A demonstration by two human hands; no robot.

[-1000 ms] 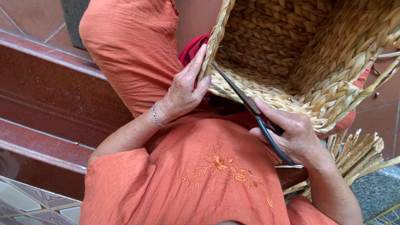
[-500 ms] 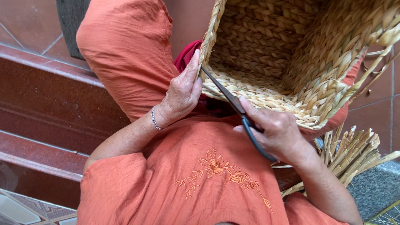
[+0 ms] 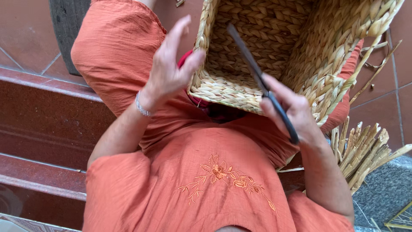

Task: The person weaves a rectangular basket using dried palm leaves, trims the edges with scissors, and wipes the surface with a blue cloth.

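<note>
In the head view, a woven basket [image 3: 274,51] is seen resting in the lap. Dark scissors [image 3: 262,81] (blades reaching into the basket) are gripped by the right hand [image 3: 289,114]. The left hand [image 3: 169,68], fingers spread wide, is held beside the basket's left rim.

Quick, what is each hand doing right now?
Left hand: open, fingers spread, thumb against the rim of the woven basket, gripping nothing.
Right hand: closed around the handles of dark scissors, blades pointing into the basket.

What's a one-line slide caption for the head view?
Seated person steadies a woven basket with the left hand while the right hand holds scissors over it.
</note>
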